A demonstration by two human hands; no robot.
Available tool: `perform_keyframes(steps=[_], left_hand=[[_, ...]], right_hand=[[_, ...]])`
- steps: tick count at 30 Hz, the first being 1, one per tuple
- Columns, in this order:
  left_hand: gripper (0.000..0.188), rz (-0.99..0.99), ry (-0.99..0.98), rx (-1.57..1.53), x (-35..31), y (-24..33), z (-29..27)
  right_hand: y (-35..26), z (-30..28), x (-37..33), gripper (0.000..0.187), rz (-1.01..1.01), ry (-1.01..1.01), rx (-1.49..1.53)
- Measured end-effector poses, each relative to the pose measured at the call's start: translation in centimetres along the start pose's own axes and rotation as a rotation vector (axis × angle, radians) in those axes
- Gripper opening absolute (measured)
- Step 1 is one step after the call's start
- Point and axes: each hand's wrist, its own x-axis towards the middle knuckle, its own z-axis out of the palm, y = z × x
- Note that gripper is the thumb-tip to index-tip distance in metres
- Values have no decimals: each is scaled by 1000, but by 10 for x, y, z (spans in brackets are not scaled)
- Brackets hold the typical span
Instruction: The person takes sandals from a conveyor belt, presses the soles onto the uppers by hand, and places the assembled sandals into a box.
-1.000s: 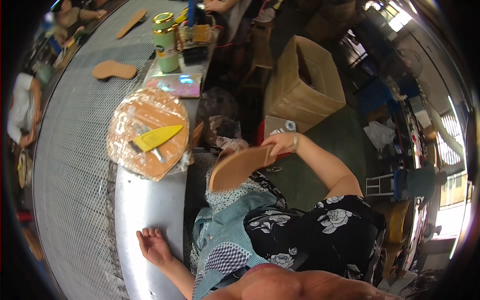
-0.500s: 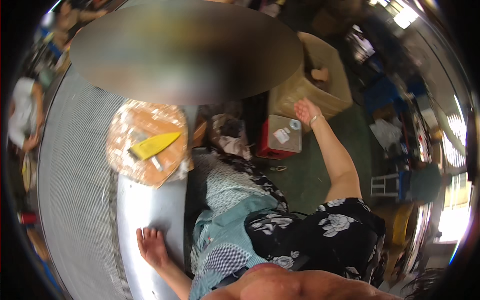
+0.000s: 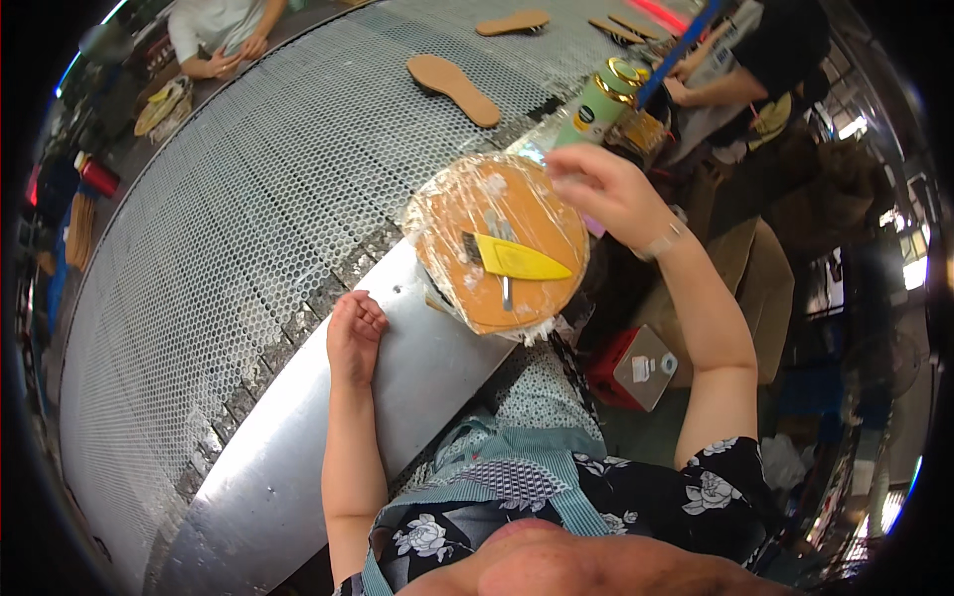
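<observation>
My left hand (image 3: 358, 338) rests on the bare metal strip of the bench, fingers loosely curled and nothing in them. Raised by the right rim of a round, tan board (image 3: 447, 209) wrapped in clear film, my right hand (image 3: 611, 194) has its fingers stretched to the left, with nothing visible in it. Whether it touches the board I cannot tell. On the board lies a yellow, tapered tool (image 3: 522, 258) with a dark, bristle-like end, across a thin metal tool (image 3: 507, 295). Behind my right hand stands a green flask (image 3: 596, 102) with a gold lid.
A mesh conveyor (image 3: 288, 199) runs along the far side, carrying a tan shoe sole (image 3: 452, 87) and another sole (image 3: 513, 22) farther off. A red tin (image 3: 636, 368) and cardboard box (image 3: 770, 298) stand at right. Other people (image 3: 214, 35) work across the conveyor and at far right.
The view has turned right, bringing the soles and flask into sight. My right hand has moved from above the cardboard box to the board's rim. My left fingers have curled from spread.
</observation>
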Motion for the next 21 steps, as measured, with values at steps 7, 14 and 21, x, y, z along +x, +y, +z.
perform_keyframes(steps=[7, 14, 21], left_hand=[[24, -224, 37, -101, 12, -3, 8], [29, -236, 18, -286, 17, -7, 1], [28, -251, 24, -325, 29, -12, 13]], right_hand=[[175, 32, 167, 72, 386, -64, -463], [236, 44, 230, 85, 596, -300, -766], [274, 37, 263, 71, 731, -357, -611]])
